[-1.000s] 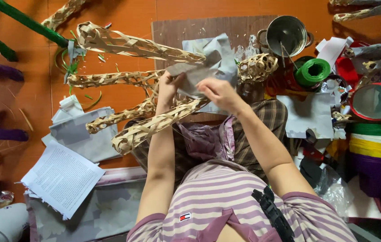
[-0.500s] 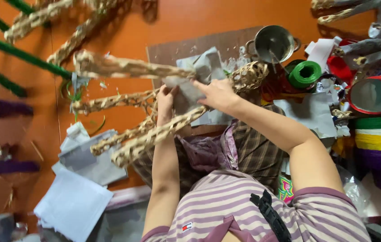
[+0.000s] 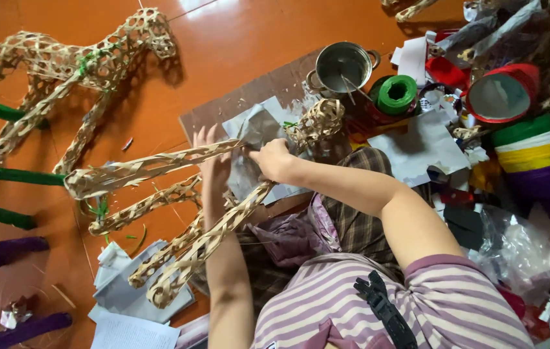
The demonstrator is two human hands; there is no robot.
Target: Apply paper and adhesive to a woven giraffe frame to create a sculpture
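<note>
A woven bamboo animal frame [image 3: 178, 194] lies across my lap, its legs stretching left and its head [image 3: 319, 121] pointing right. My left hand [image 3: 213, 165] has its fingers spread against the frame's body and steadies it. Beside it, my right hand [image 3: 274, 158] grips a crumpled sheet of grey paper [image 3: 255, 129] and presses it against the frame. How the paper is fixed to the frame is hidden by my hands.
A second woven animal frame [image 3: 74, 61] stands on the orange floor at the upper left. A steel pot [image 3: 343, 64], a green tape roll [image 3: 396, 94], stacked coloured rolls [image 3: 533, 155] and paper scraps [image 3: 423, 145] crowd the right. Paper sheets [image 3: 123, 291] lie at the lower left, beside green and purple wrapped rods [image 3: 3, 174].
The view has shifted, so the second woven frame on the floor now shows. Both hands stay on the frame in my lap, with the right still on the grey paper.
</note>
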